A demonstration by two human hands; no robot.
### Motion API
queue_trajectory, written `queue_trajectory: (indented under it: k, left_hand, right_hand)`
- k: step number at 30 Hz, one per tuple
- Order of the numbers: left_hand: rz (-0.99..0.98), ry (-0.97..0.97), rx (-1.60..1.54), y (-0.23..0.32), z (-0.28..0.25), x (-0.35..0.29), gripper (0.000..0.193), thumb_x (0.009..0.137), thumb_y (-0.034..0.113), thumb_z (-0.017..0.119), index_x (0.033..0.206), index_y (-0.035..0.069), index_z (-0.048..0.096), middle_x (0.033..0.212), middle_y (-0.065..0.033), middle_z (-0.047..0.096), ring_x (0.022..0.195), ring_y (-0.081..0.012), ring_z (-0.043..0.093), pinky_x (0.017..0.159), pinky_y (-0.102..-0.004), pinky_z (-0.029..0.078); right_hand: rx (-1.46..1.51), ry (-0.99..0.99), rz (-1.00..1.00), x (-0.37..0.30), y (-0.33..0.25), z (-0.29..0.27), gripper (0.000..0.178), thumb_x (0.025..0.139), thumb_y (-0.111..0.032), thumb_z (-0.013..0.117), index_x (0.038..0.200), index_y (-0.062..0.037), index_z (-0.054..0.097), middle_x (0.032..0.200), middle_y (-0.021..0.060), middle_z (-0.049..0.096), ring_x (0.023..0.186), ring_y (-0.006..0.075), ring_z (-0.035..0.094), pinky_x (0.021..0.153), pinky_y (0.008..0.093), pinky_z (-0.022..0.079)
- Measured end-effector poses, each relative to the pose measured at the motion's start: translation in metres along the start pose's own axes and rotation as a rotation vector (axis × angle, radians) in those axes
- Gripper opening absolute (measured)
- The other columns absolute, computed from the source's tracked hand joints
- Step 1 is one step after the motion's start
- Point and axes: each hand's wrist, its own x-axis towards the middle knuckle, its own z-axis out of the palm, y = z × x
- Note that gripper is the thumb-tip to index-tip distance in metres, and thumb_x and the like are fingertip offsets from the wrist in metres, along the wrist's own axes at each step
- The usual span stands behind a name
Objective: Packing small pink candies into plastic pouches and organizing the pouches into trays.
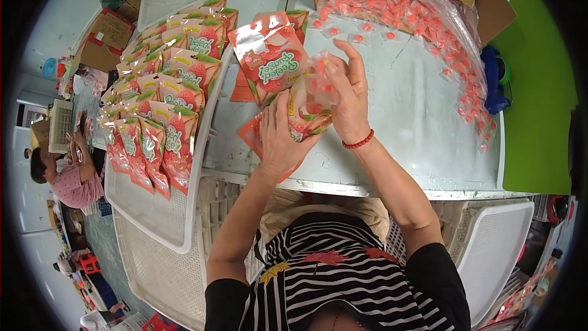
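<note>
While our half-closed left hand [282, 142] grips a pouch [298, 124] over the tabletop [398, 116] and our right hand [348, 95] pinches wrapped candies [320, 86] near its mouth, we risk a spill should that pinch slip or the opening sag.

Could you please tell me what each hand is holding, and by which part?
The left hand holds a pink pouch by its body; the right hand holds small clear packets with red pieces, though exactly where they are gripped cannot be told.
</note>
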Motion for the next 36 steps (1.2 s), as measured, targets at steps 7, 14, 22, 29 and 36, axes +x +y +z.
queue_trajectory:
  k: [7, 14, 22, 29, 36]
  left_hand:
    - [0.027, 0.040, -0.004, -0.002, 0.005, -0.001, 0.100, 0.057, 0.026, 0.085, 0.137, 0.002, 0.029, 0.128, -0.0192, 0.045, 0.111, -0.0383, 0.046, 0.093, -0.0483, 0.038]
    - [0.024, 0.029, -0.057, -0.007, 0.003, -0.004, 0.101, 0.058, 0.026, 0.084, 0.138, 0.003, 0.027, 0.129, -0.0190, 0.044, 0.113, -0.0378, 0.045, 0.095, -0.0487, 0.037]
    - [-0.008, 0.097, -0.225, -0.004, 0.007, 0.002, 0.107, 0.056, 0.022, 0.085, 0.140, 0.002, 0.021, 0.132, -0.0201, 0.042, 0.116, -0.0388, 0.044, 0.095, -0.0485, 0.037]
    - [-0.037, 0.077, -0.265, -0.001, 0.014, -0.003, 0.102, 0.058, 0.021, 0.082, 0.138, -0.001, 0.024, 0.130, -0.0235, 0.042, 0.117, -0.0396, 0.043, 0.096, -0.0486, 0.036]
    - [-0.040, 0.195, -0.524, 0.007, 0.013, 0.011, 0.102, 0.057, 0.018, 0.083, 0.138, -0.002, 0.025, 0.129, -0.0239, 0.043, 0.117, -0.0371, 0.046, 0.098, -0.0468, 0.038]
  right_hand:
    - [-0.520, -0.027, 0.086, 0.001, 0.016, -0.018, 0.019, 0.094, -0.019, 0.055, 0.093, -0.0010, 0.060, 0.080, -0.0016, 0.062, 0.069, 0.0026, 0.051, 0.059, 0.0194, 0.042]
    - [-1.002, -0.237, 0.007, -0.004, 0.018, -0.023, 0.019, 0.092, -0.015, 0.053, 0.084, 0.0024, 0.057, 0.069, 0.0044, 0.060, 0.060, 0.0098, 0.054, 0.054, 0.0273, 0.044]
    - [-1.089, -0.312, -0.446, 0.000, -0.002, 0.006, 0.026, 0.098, -0.020, 0.038, 0.089, 0.0014, 0.051, 0.075, 0.0197, 0.059, 0.064, 0.0337, 0.058, 0.058, 0.0380, 0.047]
    - [-1.163, -0.399, -0.117, -0.006, -0.020, 0.023, 0.026, 0.098, -0.021, 0.038, 0.093, 0.0022, 0.050, 0.079, 0.0193, 0.059, 0.063, 0.0333, 0.059, 0.058, 0.0385, 0.047]
    - [-1.223, -0.629, -0.467, -0.010, -0.049, 0.038, 0.028, 0.091, -0.023, 0.052, 0.107, 0.0005, 0.057, 0.090, 0.0160, 0.065, 0.083, 0.0314, 0.062, 0.081, 0.0366, 0.046]
